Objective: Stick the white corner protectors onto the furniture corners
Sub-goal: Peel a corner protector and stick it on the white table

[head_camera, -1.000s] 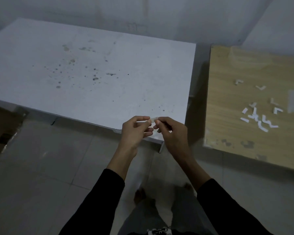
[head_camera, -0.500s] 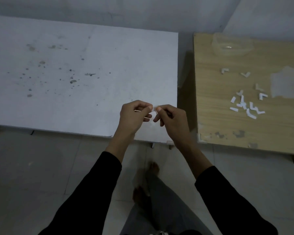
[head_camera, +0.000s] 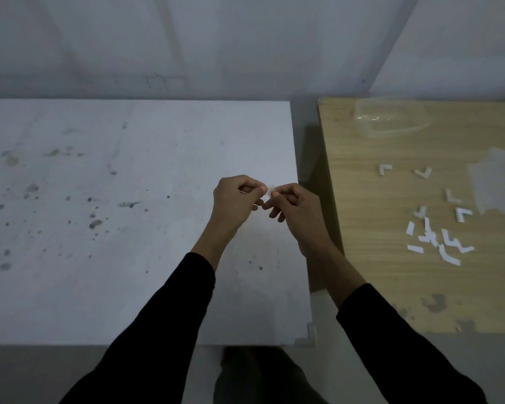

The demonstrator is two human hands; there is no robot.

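Note:
Both hands meet above the right part of the white table (head_camera: pixel 99 258). My left hand (head_camera: pixel 235 201) and my right hand (head_camera: pixel 292 207) each pinch an end of one small white corner protector (head_camera: pixel 269 189) between fingertips. Most of that piece is hidden by my fingers. A white L-shaped protector (head_camera: pixel 308 336) is stuck on the white table's near right corner. On the wooden table (head_camera: pixel 362 272) to the right lie several loose L-shaped protectors (head_camera: pixel 423 172) and a cluster of white strips (head_camera: pixel 438 243).
A clear plastic container (head_camera: pixel 391 118) stands at the back of the wooden table, with a translucent plastic sheet (head_camera: pixel 496 188) at its right edge. A narrow gap (head_camera: pixel 309 158) separates the two tables. Grey walls rise behind; my legs and floor show below.
The view has shifted forward and down, so the tables fill more of the frame. Both hands stay together, still pinching the small protector, now over the white table's right part.

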